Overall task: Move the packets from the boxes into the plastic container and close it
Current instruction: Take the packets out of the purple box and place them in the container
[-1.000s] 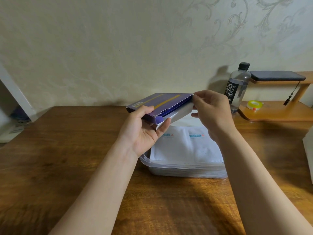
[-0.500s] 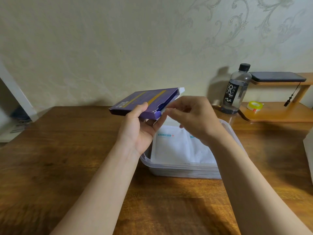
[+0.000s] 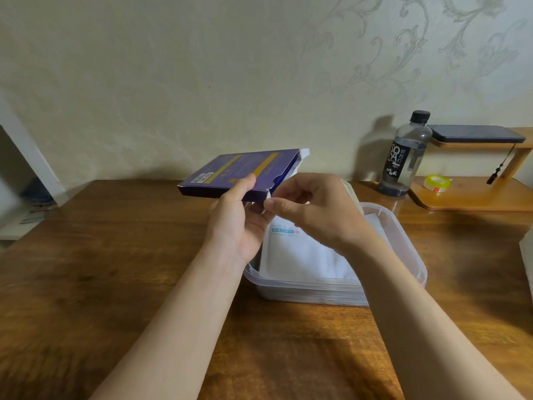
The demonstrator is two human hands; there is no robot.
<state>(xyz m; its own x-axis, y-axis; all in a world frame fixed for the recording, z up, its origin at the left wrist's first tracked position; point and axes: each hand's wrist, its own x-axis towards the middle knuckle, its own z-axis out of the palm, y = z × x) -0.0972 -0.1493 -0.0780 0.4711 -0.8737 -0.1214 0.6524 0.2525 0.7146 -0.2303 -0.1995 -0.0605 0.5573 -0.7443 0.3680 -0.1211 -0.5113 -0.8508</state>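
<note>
My left hand [image 3: 239,223] grips a flat purple box [image 3: 239,171] from below, thumb on its top, holding it level above the table. The box's right end is open, with a white flap sticking up. My right hand [image 3: 314,209] is at that open end, fingers curled, thumb and fingertip pinching the lower white flap at the box's near corner. Under both hands sits a clear plastic container [image 3: 409,249] without a lid, holding white packets [image 3: 300,255] with blue print. Whether anything is inside the box is hidden.
A soda bottle [image 3: 403,157] stands at the back right beside a low wooden shelf [image 3: 473,200] carrying a roll of yellow tape [image 3: 437,183] and a dark phone [image 3: 476,134] on its upper tier. A white object [image 3: 528,252] pokes in at the right edge.
The box has shifted left and its end flap now stands open. My right hand dropped from the box's far end to the near corner of the opening.
</note>
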